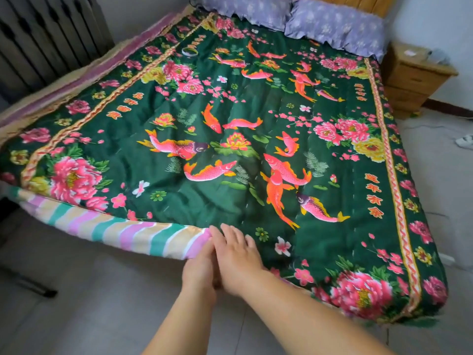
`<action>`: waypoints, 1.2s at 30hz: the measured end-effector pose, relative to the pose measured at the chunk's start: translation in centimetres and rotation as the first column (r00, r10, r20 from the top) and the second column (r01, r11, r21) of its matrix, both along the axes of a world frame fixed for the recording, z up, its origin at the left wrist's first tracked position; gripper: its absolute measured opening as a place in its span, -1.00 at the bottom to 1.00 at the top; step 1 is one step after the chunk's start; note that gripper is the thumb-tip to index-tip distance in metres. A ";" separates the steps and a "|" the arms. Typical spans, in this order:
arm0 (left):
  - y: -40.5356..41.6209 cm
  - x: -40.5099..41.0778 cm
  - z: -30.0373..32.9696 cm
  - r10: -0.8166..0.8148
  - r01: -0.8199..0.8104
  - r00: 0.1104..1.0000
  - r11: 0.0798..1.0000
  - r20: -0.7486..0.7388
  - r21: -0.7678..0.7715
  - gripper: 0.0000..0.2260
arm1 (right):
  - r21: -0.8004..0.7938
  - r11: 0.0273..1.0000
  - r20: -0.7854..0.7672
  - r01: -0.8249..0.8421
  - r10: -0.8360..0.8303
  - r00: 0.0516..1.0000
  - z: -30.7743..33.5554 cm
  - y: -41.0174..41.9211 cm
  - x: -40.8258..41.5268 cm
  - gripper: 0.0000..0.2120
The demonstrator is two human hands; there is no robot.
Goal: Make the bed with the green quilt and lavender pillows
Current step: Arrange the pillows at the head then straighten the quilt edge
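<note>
Hands meet at the foot edge of the green quilt (230, 111), which lies spread over the bed with its fish and flowers facing up. At that edge a part of the quilt is turned over, so its striped underside (122, 229) shows. It looks like the job now is to flip that part back down and make the edge flat. To do it well, pull the cloth gently toward the foot of the bed and rub it smooth, going along the edge a bit at a time. The right hand (236, 257) lies flat on the quilt, fingers straight, holding nothing. The left hand (201, 267) touches the striped fold right beside it; whether it pinches the cloth, I cannot tell. Two lavender pillows (332, 29) sit at the far end of the quilt.
</note>
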State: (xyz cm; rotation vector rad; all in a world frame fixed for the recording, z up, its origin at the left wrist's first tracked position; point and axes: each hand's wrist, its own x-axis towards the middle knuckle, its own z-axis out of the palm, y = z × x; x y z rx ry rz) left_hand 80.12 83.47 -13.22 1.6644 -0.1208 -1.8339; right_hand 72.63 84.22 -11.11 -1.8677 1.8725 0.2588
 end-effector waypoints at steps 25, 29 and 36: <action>-17.4 18.3 0.9 0.132 -0.170 0.969 0.970 0.210 0.173 -0.57 | 0.732 0.651 0.029 -0.202 0.266 0.963 -1.3 -16.3 6.2 -0.73; -20.5 23.5 -0.2 0.189 -0.236 0.950 0.956 0.248 0.173 -0.59 | 0.595 0.727 0.122 -0.343 0.341 0.932 -1.2 -20.5 12.1 -0.67; -25.6 32.3 -6.3 0.226 -0.294 0.933 0.928 0.282 0.229 -0.59 | 0.314 0.926 0.061 -0.209 0.200 0.978 -5.3 -27.2 20.3 -0.51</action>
